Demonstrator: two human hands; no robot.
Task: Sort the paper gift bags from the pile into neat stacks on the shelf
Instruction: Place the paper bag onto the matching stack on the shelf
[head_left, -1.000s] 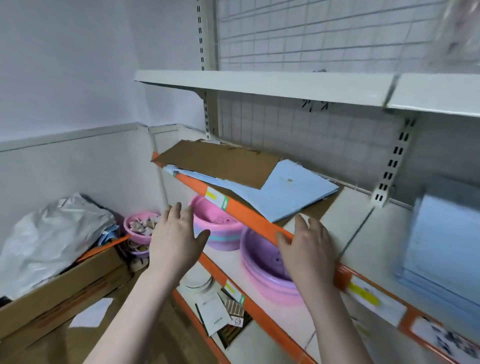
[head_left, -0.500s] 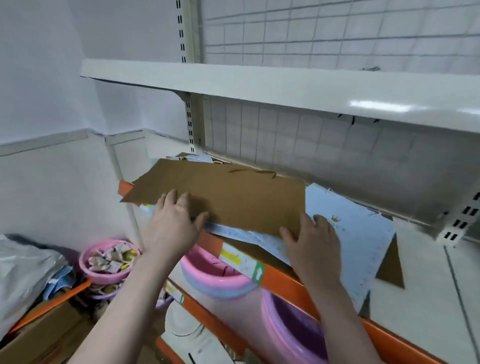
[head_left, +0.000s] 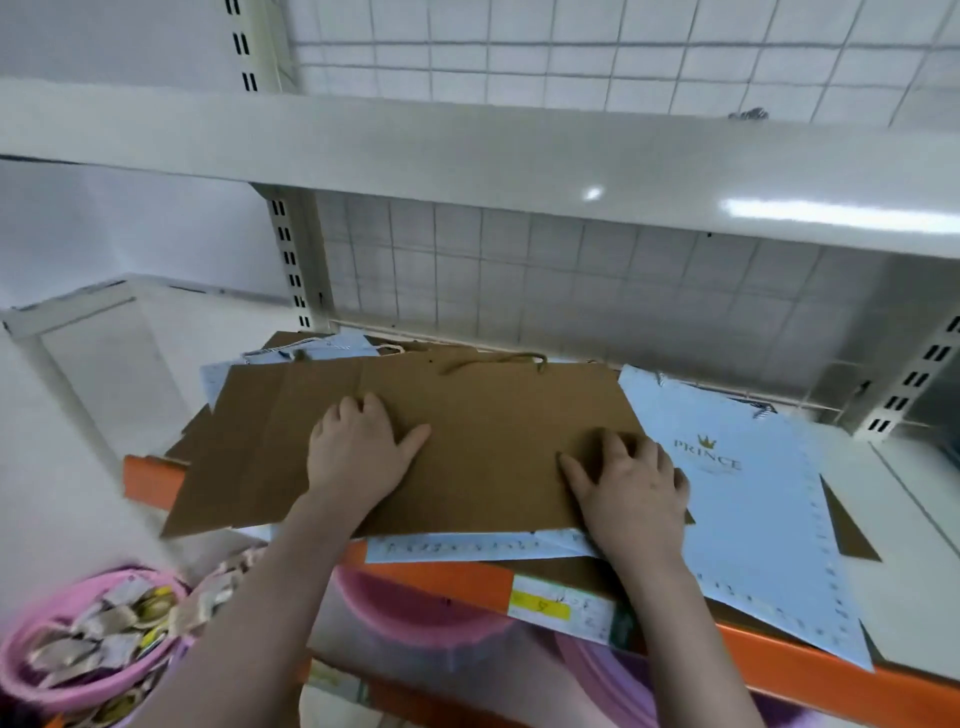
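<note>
Indoors, white metal shelf (head_left: 883, 483) with orange front edge, wire-grid back, brown paper gift bag (head_left: 483, 441) flat atop pale blue bags (head_left: 753, 499), left hand (head_left: 358, 457) and right hand (head_left: 631, 488) pressing it, fingers loosely spread, pink basin (head_left: 78, 644) below.

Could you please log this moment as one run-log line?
left hand flat on brown bag | right hand on bag | blue bag beneath | shelf

The top paper bag (head_left: 483, 441) is plain brown. The bag to its right (head_left: 748, 509) is pale blue with gold "PRINCE" lettering and crown. The shelf edge (head_left: 452, 577) is orange with a yellow-and-white label (head_left: 561, 608). The near-left basin (head_left: 78, 654) is pink.
</note>
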